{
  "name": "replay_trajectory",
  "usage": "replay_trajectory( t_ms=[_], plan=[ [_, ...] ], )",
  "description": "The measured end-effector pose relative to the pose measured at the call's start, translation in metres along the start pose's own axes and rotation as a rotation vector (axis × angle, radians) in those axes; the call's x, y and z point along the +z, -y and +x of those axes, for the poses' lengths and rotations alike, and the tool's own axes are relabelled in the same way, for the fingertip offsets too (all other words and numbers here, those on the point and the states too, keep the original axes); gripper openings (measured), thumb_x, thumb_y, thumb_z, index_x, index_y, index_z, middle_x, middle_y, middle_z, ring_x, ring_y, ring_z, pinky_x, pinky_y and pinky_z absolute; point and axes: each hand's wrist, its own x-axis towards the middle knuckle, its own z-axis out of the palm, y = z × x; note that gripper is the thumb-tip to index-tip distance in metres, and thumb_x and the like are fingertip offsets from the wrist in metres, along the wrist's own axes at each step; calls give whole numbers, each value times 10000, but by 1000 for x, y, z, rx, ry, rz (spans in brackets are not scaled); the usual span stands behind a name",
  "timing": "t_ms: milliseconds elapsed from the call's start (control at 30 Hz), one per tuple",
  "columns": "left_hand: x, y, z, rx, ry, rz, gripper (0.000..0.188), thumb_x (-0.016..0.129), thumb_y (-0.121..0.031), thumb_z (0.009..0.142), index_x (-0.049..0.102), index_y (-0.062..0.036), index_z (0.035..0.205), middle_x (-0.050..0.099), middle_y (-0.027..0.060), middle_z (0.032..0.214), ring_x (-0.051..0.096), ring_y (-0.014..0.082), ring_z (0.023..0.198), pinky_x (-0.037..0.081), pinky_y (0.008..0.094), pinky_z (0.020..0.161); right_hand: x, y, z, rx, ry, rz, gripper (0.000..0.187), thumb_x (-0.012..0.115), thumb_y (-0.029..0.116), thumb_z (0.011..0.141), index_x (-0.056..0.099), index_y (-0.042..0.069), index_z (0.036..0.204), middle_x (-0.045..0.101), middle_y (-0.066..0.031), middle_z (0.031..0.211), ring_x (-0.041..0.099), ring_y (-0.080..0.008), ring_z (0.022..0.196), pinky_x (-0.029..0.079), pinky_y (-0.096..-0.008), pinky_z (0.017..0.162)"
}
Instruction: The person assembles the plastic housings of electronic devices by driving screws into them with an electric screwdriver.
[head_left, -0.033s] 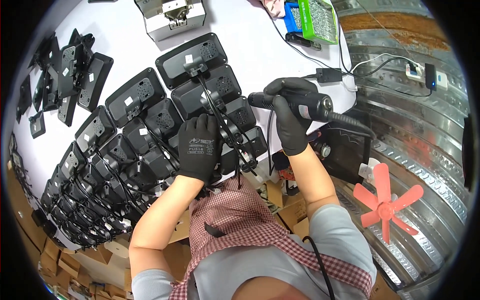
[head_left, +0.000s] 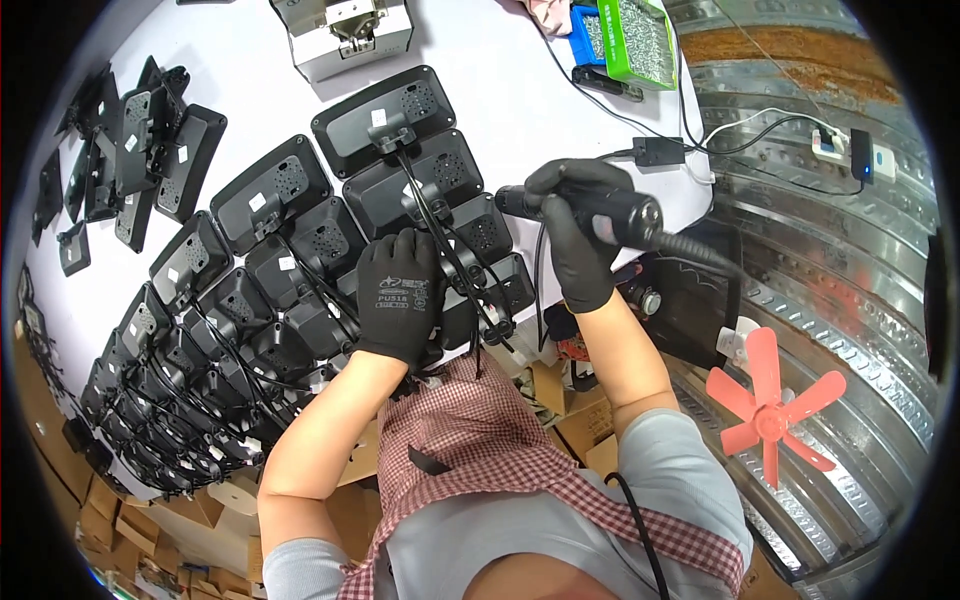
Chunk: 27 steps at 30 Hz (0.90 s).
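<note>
Nothing shifted since before: left hand [head_left: 400, 295] flat on black panel [head_left: 470, 240], grip open; right hand [head_left: 580, 235] still clamped round electric screwdriver [head_left: 600, 210], hovering above.

white table [head_left: 520, 90] | corrugated metal wall [head_left: 850, 300] | cardboard boxes [head_left: 110, 520]

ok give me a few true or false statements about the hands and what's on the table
1. Both hands wear black gloves: the left hand and right hand. True.
2. The right hand grips a black electric screwdriver. True.
3. The left hand is lifted clear of the black panels. False: it rests flat on them.
4. The small fan at the right is blue. False: it is coral pink.
5. The green box sits at the table's far edge. True.
</note>
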Motion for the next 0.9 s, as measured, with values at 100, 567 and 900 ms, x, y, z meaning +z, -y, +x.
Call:
replay_trajectory(
  t_ms=[100, 567, 900],
  plan=[
    [10, 2, -2, 18, -53, 37, 484, 740, -239, 716, 584, -24, 1121, 592, 139, 1136, 571, 310, 1037, 443, 437, 920, 5, -17, -3, -233, 107, -122, 399, 628, -157, 731, 512, 20, 1069, 643, -136, 899, 644, -174, 775, 528, -291, 692],
    [13, 11, -7, 48, -33, 106, 351, 612, -199, 791, 600, -20, 1093, 605, 136, 1081, 581, 274, 977, 442, 407, 885, 31, 17, 31, 105, 81, 19, 301, 637, -60, 822, 546, 11, 1100, 662, -117, 985, 652, -186, 891, 557, -333, 808],
    [12, 10, -2, 53, -26, 52, 279, 614, -187, 787, 602, -58, 1034, 589, 101, 977, 581, 240, 918, 448, 387, 854, 141, -1, 166, -359, -38, 221, 210, 664, 11, 871, 589, 51, 1063, 671, -62, 962, 655, -162, 863, 541, -316, 812]
  ],
)
